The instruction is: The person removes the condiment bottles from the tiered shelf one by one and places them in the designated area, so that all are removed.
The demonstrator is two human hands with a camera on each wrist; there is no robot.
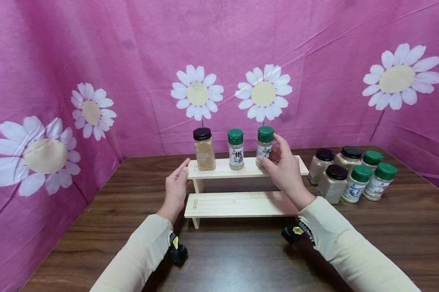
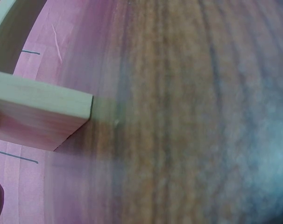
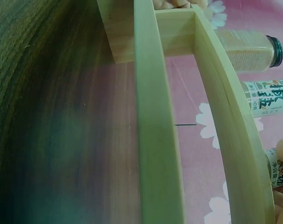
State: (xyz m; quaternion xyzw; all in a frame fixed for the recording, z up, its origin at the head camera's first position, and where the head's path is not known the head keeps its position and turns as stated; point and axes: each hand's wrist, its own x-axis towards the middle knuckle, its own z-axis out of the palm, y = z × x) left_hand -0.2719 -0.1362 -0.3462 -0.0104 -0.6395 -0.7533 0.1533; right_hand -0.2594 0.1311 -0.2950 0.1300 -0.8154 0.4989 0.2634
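Note:
A two-tier wooden rack (image 1: 241, 204) stands on the table. My left hand (image 1: 174, 194) holds the left end of its upper shelf; its fingers show at that end in the right wrist view. A green-capped seasoning jar (image 1: 265, 136) is at the right part of the upper shelf, and my right hand (image 1: 286, 172) grips it between thumb and fingers. To its left on the same shelf stand another green-capped jar (image 1: 236, 151) and a taller, black-capped spice bottle (image 1: 205, 153) of tan powder. The left wrist view shows mainly a shelf end (image 2: 43, 100) and blurred wood.
Right of the rack, a group of several jars stands on the dark wooden table (image 1: 234, 255): black-capped jars (image 1: 332, 188) on the left and green-capped jars (image 1: 379, 186) on the right. A pink cloth (image 1: 139, 101) with white flowers hangs behind the table.

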